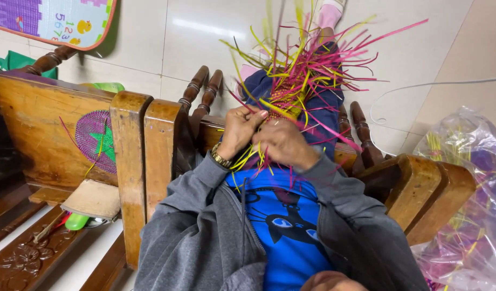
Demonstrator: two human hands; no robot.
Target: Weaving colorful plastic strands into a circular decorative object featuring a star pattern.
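White floor tiles [205, 37] lie under a wooden chair [145, 140] where a person sits in a grey jacket. Both hands meet over the lap, touching each other. Left hand [240, 129] pinches yellow and pink strips, fingers closed on them. Right hand [283, 143] grips the woven piece [291, 99], whose loose strips stick out past the knees. Beside the chair sits a clear bag [469, 215] of strips.

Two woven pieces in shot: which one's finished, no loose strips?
The flat round purple woven piece with a green star, lying on the wooden chair seat at left. The piece both hands are working bristles with loose pink and yellow strips.
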